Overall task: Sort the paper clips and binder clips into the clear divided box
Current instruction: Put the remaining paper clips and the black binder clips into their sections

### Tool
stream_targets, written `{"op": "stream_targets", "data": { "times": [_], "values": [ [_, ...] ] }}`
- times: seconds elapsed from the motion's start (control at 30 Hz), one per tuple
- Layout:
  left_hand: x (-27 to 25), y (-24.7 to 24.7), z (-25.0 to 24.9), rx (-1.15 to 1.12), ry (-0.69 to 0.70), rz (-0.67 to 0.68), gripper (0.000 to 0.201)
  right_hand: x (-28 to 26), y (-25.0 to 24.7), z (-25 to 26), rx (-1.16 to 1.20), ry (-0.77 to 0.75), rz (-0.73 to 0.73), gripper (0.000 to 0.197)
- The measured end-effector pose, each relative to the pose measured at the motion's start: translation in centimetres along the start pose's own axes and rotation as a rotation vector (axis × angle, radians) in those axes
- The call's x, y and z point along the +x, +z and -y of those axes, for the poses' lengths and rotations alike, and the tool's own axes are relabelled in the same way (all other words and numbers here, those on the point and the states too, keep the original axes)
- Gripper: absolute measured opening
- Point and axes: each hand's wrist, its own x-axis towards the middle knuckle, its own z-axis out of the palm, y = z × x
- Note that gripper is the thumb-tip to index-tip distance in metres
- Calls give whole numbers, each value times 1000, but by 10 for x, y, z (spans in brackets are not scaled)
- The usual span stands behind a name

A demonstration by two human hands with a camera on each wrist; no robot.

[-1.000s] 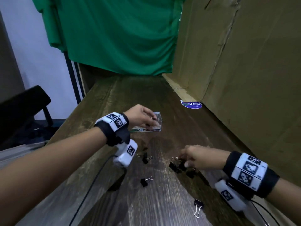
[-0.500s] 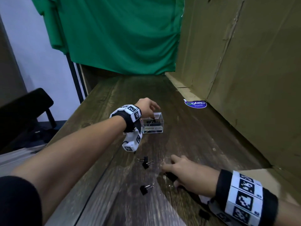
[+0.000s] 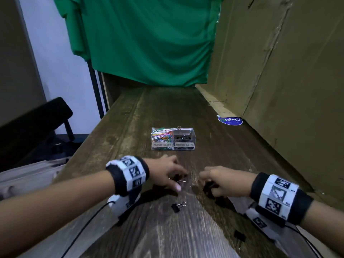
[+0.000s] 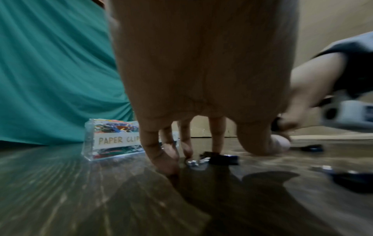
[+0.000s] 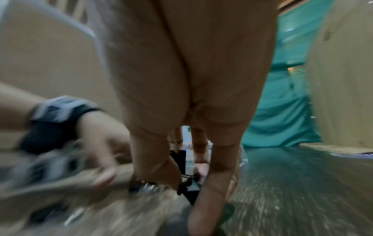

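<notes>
Clear plastic, the divided box (image 3: 173, 144) stands mid-table (image 3: 130, 127), coloured paper clips (image 3: 161, 135) filling its left compartment and black binder clips (image 3: 184, 139) its right one. Just near of it the left hand (image 3: 167, 175) reaches down with fingers (image 4: 161, 153) spread around a binder clip (image 4: 221, 158) lying on the wood, fingertips touching the table but not yet closed on the clip. The right hand (image 3: 221, 180) beside it is curled, pinching another black clip (image 5: 187, 185); one more clip (image 3: 177, 206) lies nearer, between the wrists.
</notes>
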Motion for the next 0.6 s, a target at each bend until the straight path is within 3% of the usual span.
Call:
{"op": "stream_targets", "data": {
  "times": [0.1, 0.2, 0.33, 0.43, 0.6],
  "values": [
    [-20, 13, -15, -16, 18, 30, 68, 13, -21, -13, 117, 39, -138, 24],
    [-38, 19, -28, -37, 126, 48, 70, 42, -42, -26, 224, 59, -342, 22],
    [-45, 31, -37, -24, 242, 10, 51, 90, -66, -29, 259, 93, -569, 21],
    [-48, 31, -38, -63, 297, -15, 35, 121, -81, -27, 197, 124, -621, 19],
    [-47, 34, -40, 45, 325, -38, 30, 153, -86, -32, 125, 196, -532, 17]
  ]
}}
